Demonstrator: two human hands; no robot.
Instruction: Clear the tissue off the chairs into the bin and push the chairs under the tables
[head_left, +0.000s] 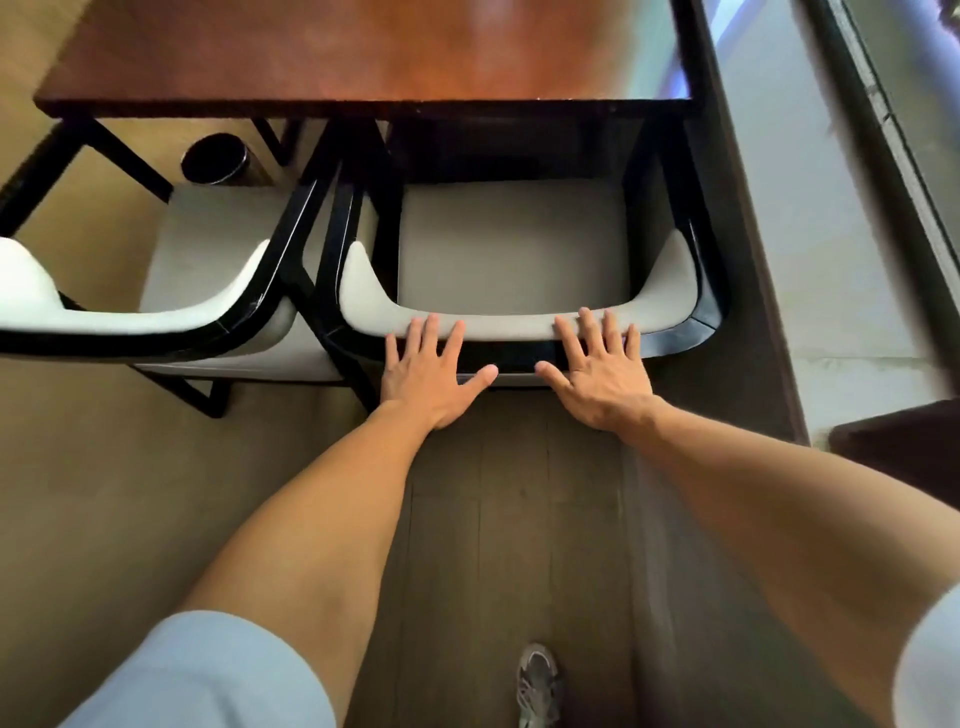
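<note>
- Left hand and right hand: both flat, fingers spread, pressed on chair backrest, gripping nothing.
- Chair at 12 o'clock of hands, front under table.
- Bin at 10 o'clock.

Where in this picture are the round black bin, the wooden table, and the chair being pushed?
Round black bin (214, 158): head view, its dark rim.
Reddish-brown wooden table (322, 52): head view, bare top.
Grey cushioned black-framed chair (511, 244): head view, seat cushion.

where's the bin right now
In the head view the bin stands on the floor at upper left, under the near edge of the wooden table, just beyond the seat of the left chair.
</note>
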